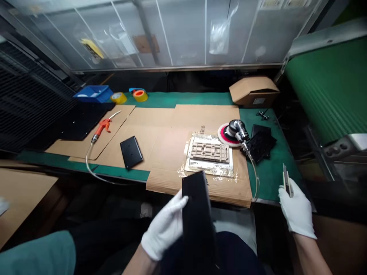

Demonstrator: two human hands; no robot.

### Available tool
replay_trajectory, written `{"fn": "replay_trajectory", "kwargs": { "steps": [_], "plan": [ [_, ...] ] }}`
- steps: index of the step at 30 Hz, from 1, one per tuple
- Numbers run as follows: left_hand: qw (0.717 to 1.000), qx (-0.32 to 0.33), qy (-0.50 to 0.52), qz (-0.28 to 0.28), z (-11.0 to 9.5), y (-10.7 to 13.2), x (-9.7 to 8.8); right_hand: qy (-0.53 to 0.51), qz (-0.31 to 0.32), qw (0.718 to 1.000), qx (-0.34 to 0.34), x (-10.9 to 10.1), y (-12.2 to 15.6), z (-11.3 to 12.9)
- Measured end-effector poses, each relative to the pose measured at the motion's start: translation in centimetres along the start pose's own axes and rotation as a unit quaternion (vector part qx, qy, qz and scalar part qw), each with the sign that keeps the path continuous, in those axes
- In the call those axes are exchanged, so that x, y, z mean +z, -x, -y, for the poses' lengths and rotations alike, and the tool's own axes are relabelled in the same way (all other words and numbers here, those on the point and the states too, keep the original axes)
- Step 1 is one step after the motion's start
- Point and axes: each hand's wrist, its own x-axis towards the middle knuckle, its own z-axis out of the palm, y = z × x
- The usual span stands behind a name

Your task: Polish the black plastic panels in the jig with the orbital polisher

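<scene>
In a white glove, my left hand (169, 217) grips a black rectangular panel (197, 217) by its left side, thumb on its face, in front of the bench edge. My right hand (296, 210), also gloved, is closed round a utility knife (286, 181) with its blade pointing up, at the bench's right front corner. A beige ribbed block (209, 152) lies on a taped-down sheet (195, 164) on the cardboard. Beside it rests a round pad sander (232, 133) with an air hose. A smaller black plate (131, 152) lies flat left of the middle.
An orange air blow gun (101, 128) and a large black panel (86, 122) lie at the left. Behind are a blue bin (94, 93), tape rolls (140, 95) and a cardboard box (255, 91). Black parts (260, 143) are piled at right, near a green conveyor (332, 80).
</scene>
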Motion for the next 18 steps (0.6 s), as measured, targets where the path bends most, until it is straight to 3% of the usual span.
{"fn": "replay_trajectory", "kwargs": {
  "steps": [2, 4, 6, 8, 11, 14, 16, 18],
  "plan": [
    [0.993, 0.075, -0.085, 0.018, -3.6, -3.9, -0.1, 0.096, 0.011, 0.995, 0.0, 0.6, -2.5, 0.1],
    [0.968, 0.164, -0.186, 0.023, -7.6, -8.1, 0.6, 0.148, 0.029, 0.988, -0.01, 0.9, -3.4, 0.7],
    [0.929, 0.199, -0.311, 0.033, -10.9, -12.1, 2.0, 0.175, 0.014, 0.984, -0.032, 1.0, -3.4, 1.7],
    [0.863, 0.196, -0.459, 0.076, -12.9, -16.0, 3.8, 0.178, -0.032, 0.982, -0.048, 1.0, -3.3, 2.8],
    [0.717, 0.178, -0.655, 0.158, -13.3, -21.4, 6.7, 0.135, -0.085, 0.985, -0.069, 1.0, -3.5, 4.2],
    [0.582, 0.14, -0.776, 0.199, -11.8, -25.4, 8.1, 0.099, -0.108, 0.984, -0.099, 1.2, -3.8, 4.9],
    [0.514, 0.155, -0.821, 0.197, -10.4, -26.6, 7.5, 0.091, -0.114, 0.983, -0.114, 1.3, -3.9, 5.0],
    [0.473, 0.234, -0.829, 0.184, -9.1, -26.5, 5.8, 0.085, -0.121, 0.981, -0.123, 1.2, -3.9, 5.0]
  ]
}}
